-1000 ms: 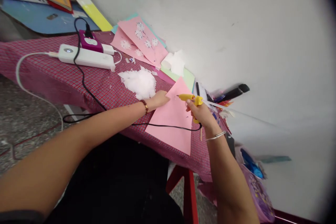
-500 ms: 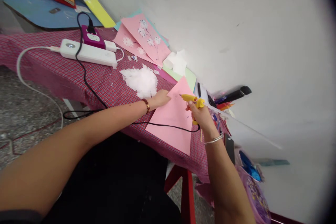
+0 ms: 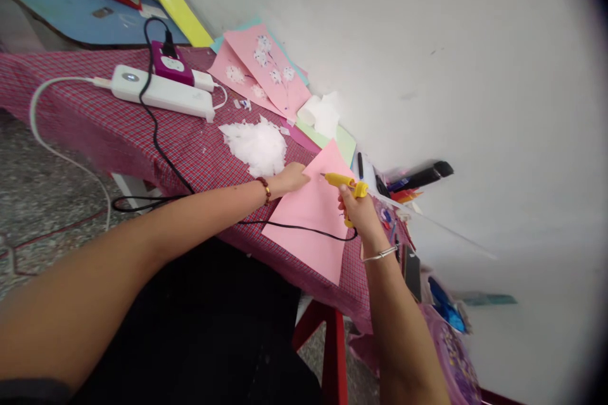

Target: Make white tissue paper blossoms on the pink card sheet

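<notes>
A pink sheet of paper lies at a slant near the table's front edge. My left hand is at its left edge, holding it with the fingertips; they are partly hidden. My right hand is wrapped round a yellow glue gun over the sheet. The nozzle points left, close above the paper; whether it touches cannot be made out. A long clear glue stick sticks out of the gun's back. Left of the sheet is a pile of white torn scraps.
The gun's black cord crosses the sheet and the checked tablecloth to a purple adapter beside a white power strip. Pink cards with white flowers and a white roll lie by the wall. Pens stand right.
The glue gun in my right hand has shifted slightly left over the pink sheet. My left hand stays at the sheet's edge. The view has moved a little.
</notes>
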`<action>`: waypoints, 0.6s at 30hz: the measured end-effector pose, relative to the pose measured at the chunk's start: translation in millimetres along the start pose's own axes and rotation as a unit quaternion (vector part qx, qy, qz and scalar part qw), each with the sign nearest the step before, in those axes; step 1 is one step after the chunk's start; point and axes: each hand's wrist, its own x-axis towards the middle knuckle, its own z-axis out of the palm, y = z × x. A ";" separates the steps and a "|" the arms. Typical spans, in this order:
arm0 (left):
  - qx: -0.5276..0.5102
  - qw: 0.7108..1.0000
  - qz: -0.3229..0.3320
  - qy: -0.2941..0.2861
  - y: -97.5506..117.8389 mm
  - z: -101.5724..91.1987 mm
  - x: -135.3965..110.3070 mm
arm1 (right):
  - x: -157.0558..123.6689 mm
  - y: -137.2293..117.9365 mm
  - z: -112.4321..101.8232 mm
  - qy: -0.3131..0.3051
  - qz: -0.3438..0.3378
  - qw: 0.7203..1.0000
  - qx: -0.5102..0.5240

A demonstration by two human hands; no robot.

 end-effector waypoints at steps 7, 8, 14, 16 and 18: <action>-0.016 1.000 0.001 0.006 0.0 0.2 -1.0 | -4.1 4.1 -2.5 -0.048 -0.026 0.998 0.012; -0.017 1.000 0.001 0.006 0.4 0.0 -1.3 | -4.0 4.5 -2.1 -0.042 -0.024 0.999 0.012; -0.032 0.999 -0.001 0.007 0.0 -0.2 -0.6 | -4.6 1.7 0.4 0.006 0.021 1.000 -0.003; -0.043 0.999 -0.003 0.001 -1.8 0.2 0.5 | -5.2 0.2 -0.8 0.001 0.018 1.000 -0.005; -0.057 0.998 -0.005 -0.006 -4.0 0.8 1.9 | -5.4 -0.8 -3.0 -0.015 -0.008 1.000 0.006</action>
